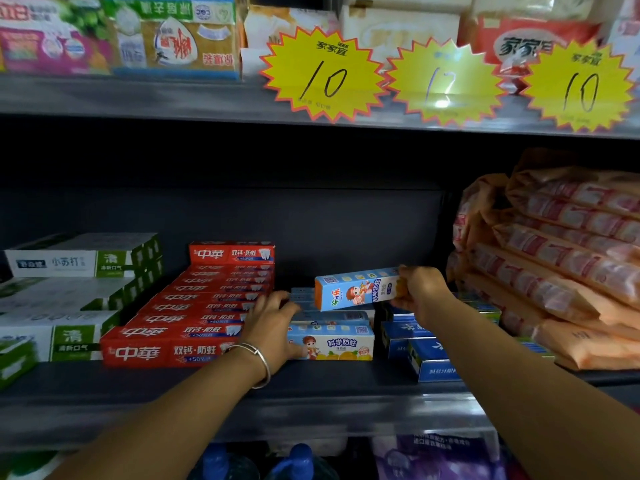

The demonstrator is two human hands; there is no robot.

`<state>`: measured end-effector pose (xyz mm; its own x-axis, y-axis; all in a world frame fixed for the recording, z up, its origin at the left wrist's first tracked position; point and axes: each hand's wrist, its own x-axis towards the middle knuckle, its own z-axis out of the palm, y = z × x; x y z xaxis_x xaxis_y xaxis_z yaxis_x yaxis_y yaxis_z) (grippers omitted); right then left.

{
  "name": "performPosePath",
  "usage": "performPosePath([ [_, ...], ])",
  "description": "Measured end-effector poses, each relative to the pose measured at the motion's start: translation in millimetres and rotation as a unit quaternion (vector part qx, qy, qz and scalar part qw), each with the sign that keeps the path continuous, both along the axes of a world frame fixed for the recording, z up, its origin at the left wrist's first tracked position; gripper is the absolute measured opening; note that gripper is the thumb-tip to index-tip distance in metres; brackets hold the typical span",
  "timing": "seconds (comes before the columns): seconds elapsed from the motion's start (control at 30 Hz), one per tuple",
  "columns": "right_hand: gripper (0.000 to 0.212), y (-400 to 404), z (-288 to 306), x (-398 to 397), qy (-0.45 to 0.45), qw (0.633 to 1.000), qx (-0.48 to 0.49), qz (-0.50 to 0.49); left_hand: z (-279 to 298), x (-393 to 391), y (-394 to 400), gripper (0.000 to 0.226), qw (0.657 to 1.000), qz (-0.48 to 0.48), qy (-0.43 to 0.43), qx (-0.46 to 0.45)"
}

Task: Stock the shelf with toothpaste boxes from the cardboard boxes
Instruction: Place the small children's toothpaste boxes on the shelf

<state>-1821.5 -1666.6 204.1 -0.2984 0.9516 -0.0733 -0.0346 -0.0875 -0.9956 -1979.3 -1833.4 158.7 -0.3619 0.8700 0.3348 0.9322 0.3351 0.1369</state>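
Head view: right grip [420,294] pinches toothpaste box [356,289]

Dark shelf [311,386], red toothpaste boxes [180,351], green-white boxes [62,337], kids' toothpaste boxes [332,344], blue boxes [429,358], orange packs [571,271]

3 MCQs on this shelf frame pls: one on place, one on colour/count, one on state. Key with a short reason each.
1. Where are the red toothpaste boxes relative to the kids' box in the right hand?
A. To its left
B. To its right
C. On the shelf above

2. How many yellow starburst price tags hang from the upper shelf?
A. One
B. Three
C. Five

3. What is the right hand doing?
A. Resting open on the shelf
B. Gripping a light blue kids' toothpaste box
C. Holding a price tag

Key: 1 A, the red stack sits left of the held box. 2 B, three tags show. 3 B, its fingers wrap the box's right end, lifted above the stack.
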Motion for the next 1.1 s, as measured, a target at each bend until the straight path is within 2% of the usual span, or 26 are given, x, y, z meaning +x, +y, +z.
performPosePath([
  [0.1,0.018,1,0,-2,0.0,1.0,-0.001,-0.007,2,1,3,0.08,0.999,0.026,-0.018,-0.042],
  [0.3,0.018,2,0,-2,0.002,1.0,0.0,-0.012,7,2,9,0.061,0.996,0.037,-0.001,-0.085],
  [0.6,0.019,3,-2,-1,-0.016,1.0,0.0,-0.014,6,7,11,0.052,0.995,0.054,-0.005,-0.086],
  [1.1,0.02,-5,-2,1,-0.041,0.999,0.006,0.012,9,18,3,0.074,0.996,0.065,-0.04,-0.047],
])
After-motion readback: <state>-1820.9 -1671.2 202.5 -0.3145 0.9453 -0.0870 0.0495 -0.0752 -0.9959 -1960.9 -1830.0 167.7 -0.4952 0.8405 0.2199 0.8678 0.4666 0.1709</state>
